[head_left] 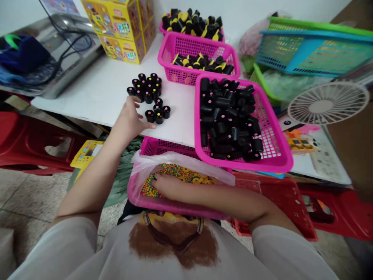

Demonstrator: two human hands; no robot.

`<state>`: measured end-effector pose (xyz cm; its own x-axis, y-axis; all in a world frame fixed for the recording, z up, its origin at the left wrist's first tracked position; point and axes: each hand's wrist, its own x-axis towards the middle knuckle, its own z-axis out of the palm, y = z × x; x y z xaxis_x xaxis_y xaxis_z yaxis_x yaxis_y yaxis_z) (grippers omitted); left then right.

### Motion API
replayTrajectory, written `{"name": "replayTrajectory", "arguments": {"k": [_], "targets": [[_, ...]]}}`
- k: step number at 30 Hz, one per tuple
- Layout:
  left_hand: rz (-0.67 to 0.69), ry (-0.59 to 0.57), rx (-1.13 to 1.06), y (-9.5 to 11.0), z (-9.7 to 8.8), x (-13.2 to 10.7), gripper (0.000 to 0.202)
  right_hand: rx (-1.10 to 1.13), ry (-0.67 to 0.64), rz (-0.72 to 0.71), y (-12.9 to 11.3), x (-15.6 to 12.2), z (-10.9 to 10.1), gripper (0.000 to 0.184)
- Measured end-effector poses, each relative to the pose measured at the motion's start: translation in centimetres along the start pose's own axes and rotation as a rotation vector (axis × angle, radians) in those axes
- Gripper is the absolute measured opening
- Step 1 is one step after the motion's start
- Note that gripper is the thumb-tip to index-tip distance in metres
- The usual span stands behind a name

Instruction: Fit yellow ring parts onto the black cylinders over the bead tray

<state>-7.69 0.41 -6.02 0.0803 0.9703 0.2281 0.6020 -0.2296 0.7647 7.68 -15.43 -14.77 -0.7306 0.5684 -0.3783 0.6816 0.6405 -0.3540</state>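
My left hand [131,118] rests at the table's front edge, thumb and fingers apart, beside a small group of black cylinders [159,116] with pink or yellow dots on top. Just beyond its fingertips stands a larger cluster of similar black cylinders [148,95]. Down in a plastic-lined pink basket [135,194], my right hand [164,184] reaches into small multicoloured beads [177,170]. Its fingertips are sunk among the beads, so I cannot see whether they hold any. Yellow ring-shaped pieces [201,179] lie to the right of the beads in that basket.
A large pink basket [287,161] of black cylinders juts over the table's right front. Behind it, another pink basket [163,64] holds black and yellow pieces. Yellow boxes [121,35] stand at the back left. A white fan [328,103] and a blue basket [303,50] are at right.
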Motion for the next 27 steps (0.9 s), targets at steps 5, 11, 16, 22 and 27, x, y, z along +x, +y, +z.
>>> {"name": "replayTrajectory", "arguments": {"k": [5, 11, 16, 22, 27], "targets": [[0.440, -0.105, 0.105, 7.9, 2.4, 0.0, 0.033, 0.071, -0.019, -0.040, 0.5, 0.2, -0.7, 0.021], [0.513, -0.371, 0.473, 15.0, 10.3, 2.7, 0.016, 0.140, -0.023, -0.020, 0.2, 0.2, -1.0, 0.029], [0.530, -0.371, 0.583, 16.3, 11.3, 2.7, 0.025, 0.245, 0.006, 0.024, 0.6, 0.0, -1.0, 0.040], [0.565, -0.335, 0.159, 14.2, 1.5, -2.8, 0.031, 0.520, 0.092, 0.059, 2.7, -1.5, -0.6, 0.042], [0.308, -0.370, 0.029, 7.0, -3.8, -11.4, 0.028, 0.654, 0.202, 0.127, 3.5, -4.1, -1.5, 0.030]]}}
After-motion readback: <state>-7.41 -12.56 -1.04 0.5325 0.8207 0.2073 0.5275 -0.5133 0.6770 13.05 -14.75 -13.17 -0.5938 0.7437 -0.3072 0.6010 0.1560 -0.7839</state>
